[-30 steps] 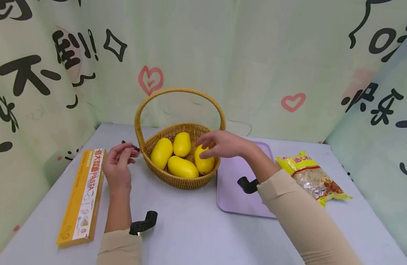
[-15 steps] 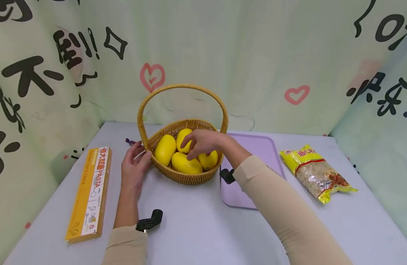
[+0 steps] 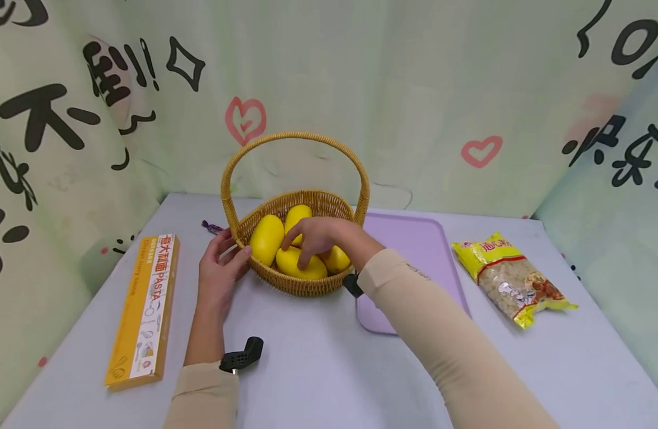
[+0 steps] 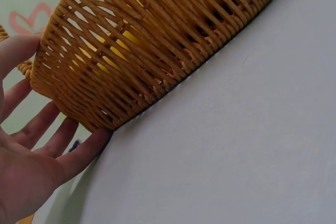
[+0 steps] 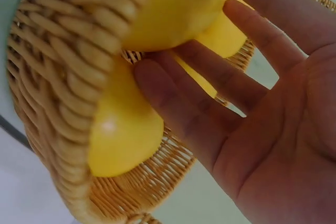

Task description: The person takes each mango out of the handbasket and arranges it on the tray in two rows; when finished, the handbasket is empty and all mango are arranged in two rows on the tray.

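Observation:
A wicker basket with a tall arched handle holds several yellow mangoes. My left hand grips the basket's left end, the thumb at the rim and the fingers against the outer side, as the left wrist view shows too. Inside the basket, my right hand reaches down over the front mango, its fingers spread and fairly straight. In the right wrist view, its fingertips go in between that mango and the right-hand mango. Another mango lies at the left, and one at the back.
A lavender tray lies right of the basket, partly under my right arm. Farther right is a yellow-and-clear food bag. At left lies a yellow pasta box. A small purple-wrapped candy sits behind my left hand.
My left hand has moved right and taken hold of the basket's left end. My right hand has moved from above the right mango leftward and down onto the front one.

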The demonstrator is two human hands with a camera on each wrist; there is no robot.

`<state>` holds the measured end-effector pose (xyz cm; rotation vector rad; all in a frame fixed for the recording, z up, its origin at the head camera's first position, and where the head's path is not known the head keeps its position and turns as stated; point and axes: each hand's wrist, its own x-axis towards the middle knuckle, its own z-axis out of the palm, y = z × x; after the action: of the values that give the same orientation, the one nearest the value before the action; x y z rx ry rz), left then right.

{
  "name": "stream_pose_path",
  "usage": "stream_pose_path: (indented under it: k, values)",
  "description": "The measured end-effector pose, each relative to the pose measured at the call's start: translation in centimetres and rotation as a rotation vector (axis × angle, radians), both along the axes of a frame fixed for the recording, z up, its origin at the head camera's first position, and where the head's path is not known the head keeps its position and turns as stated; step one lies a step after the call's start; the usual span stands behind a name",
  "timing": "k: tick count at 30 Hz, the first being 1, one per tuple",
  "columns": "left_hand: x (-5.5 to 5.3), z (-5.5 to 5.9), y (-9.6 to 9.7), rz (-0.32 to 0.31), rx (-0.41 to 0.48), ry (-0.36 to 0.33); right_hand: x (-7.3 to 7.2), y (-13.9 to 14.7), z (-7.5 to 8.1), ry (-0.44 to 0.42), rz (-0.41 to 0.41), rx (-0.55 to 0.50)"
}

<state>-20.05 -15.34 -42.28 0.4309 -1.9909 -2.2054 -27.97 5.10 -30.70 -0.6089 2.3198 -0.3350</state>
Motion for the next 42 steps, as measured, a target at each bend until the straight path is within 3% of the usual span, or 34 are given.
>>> stream_pose_path:
  k: [17, 42]
  values:
    - [-0.5, -0.3, 0.5, 0.005, 0.036, -0.004, 0.0, 1.4, -0.8, 0.054, 0.029, -0.036]
    - [0.0, 0.2, 0.4, 0.014, 0.019, -0.028, 0.3, 4.4, 1.7, 0.044, -0.106, -0.473]
